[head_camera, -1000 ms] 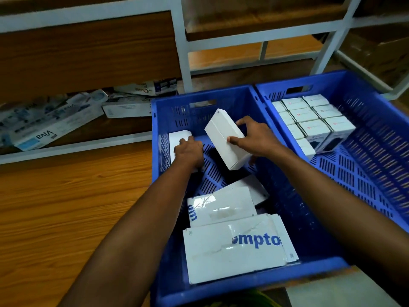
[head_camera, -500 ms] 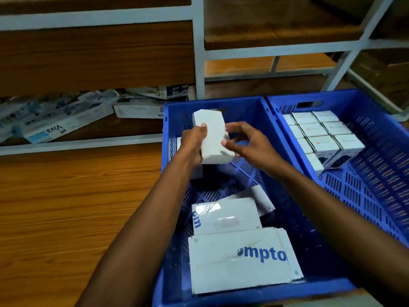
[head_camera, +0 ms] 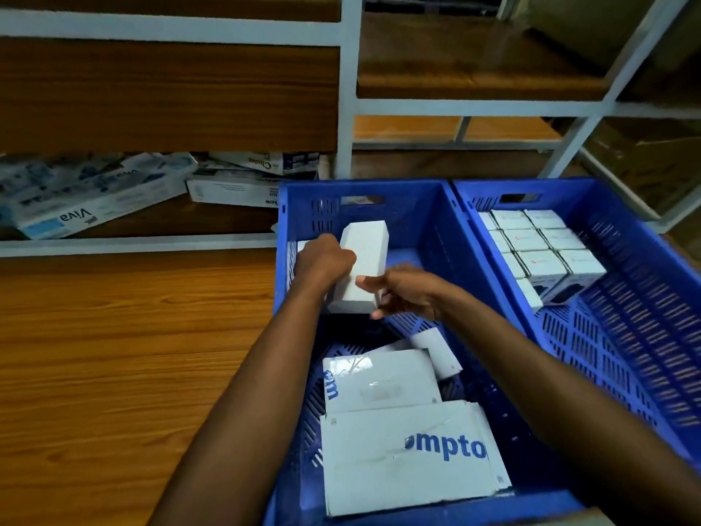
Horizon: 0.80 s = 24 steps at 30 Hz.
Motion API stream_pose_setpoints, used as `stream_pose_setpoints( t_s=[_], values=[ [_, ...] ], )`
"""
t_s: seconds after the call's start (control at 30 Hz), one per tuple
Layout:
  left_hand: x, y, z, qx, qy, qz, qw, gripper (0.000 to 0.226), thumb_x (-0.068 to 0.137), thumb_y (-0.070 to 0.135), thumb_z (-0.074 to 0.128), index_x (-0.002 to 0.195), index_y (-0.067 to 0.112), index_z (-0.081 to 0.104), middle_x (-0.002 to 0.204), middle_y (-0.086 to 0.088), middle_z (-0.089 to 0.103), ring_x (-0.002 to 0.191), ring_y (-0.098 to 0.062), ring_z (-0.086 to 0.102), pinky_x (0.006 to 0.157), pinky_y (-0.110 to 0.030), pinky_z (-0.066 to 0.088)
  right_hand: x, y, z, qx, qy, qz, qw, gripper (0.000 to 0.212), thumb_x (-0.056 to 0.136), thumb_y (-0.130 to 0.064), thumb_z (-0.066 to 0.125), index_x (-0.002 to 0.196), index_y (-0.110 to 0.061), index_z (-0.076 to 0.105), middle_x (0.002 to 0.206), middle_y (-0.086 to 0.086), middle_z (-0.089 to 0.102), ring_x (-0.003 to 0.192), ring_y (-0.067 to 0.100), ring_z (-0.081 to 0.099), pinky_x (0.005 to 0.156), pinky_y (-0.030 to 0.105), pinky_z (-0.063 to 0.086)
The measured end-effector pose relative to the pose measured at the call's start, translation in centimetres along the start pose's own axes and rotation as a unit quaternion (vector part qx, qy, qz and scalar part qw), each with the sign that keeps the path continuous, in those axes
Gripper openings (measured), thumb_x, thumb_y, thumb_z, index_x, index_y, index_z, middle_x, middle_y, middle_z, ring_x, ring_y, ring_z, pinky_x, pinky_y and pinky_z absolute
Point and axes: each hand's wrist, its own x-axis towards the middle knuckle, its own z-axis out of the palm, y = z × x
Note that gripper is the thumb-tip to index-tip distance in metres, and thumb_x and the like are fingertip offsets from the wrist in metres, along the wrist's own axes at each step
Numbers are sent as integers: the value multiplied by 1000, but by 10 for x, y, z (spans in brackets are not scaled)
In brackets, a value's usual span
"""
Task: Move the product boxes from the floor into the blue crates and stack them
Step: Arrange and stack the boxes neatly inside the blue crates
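Note:
A plain white product box (head_camera: 364, 260) stands on end inside the near blue crate (head_camera: 417, 210), at its far left corner. My left hand (head_camera: 326, 260) grips the box's left side. My right hand (head_camera: 406, 290) touches its lower right edge with thumb and fingers. Behind my left hand a sliver of another white box (head_camera: 302, 245) leans on the crate wall. Nearer to me in the same crate lie flat white boxes with blue lettering (head_camera: 409, 457), (head_camera: 379, 381). The second blue crate (head_camera: 645, 282) to the right holds several small white boxes (head_camera: 538, 244) in neat rows.
A white metal shelving frame (head_camera: 347, 108) with wooden shelves stands behind the crates. Long printed cartons (head_camera: 87, 199) lie on its bottom shelf at the left. Wood-pattern floor (head_camera: 132, 354) stretches left of the crates.
The white box passed from my right hand to my left and moved left, toward the crate's far left corner. It now stands more upright and lower. The camera moved closer.

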Motion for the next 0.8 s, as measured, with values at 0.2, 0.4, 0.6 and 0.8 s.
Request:
stream_pose_setpoints(
  t_s=[0.2,0.4,0.6,0.8],
  values=[
    [-6,-1,-15,-295,-88,-59,949,46,87,48,73,108,7,64,100,-11,73,89,-29,70,77,-45,61,-5,-3,11,160,3,-44,986,40,100,-8,64,136,3,53,100,13,72,53,8,67,102,53,53],
    [-10,0,-23,-399,-125,-16,908,34,80,11,83,111,6,68,88,-6,74,78,-23,69,52,-27,56,-13,-10,-23,207,17,-47,977,34,96,-15,69,126,-2,61,74,3,69,69,14,64,100,58,54],
    [-9,-1,-21,-397,-91,152,901,67,75,-13,77,131,24,67,122,0,67,104,-15,64,70,-17,57,-9,0,-72,110,146,-143,973,79,86,-20,81,150,-36,37,123,-4,71,111,18,67,83,41,59],
    [2,0,-19,-409,75,185,890,56,85,11,79,135,27,59,113,-5,70,100,-18,68,82,-40,62,-10,1,-62,-39,32,-92,995,51,86,-24,81,131,-21,58,121,3,72,107,20,73,83,33,62]
  ],
)
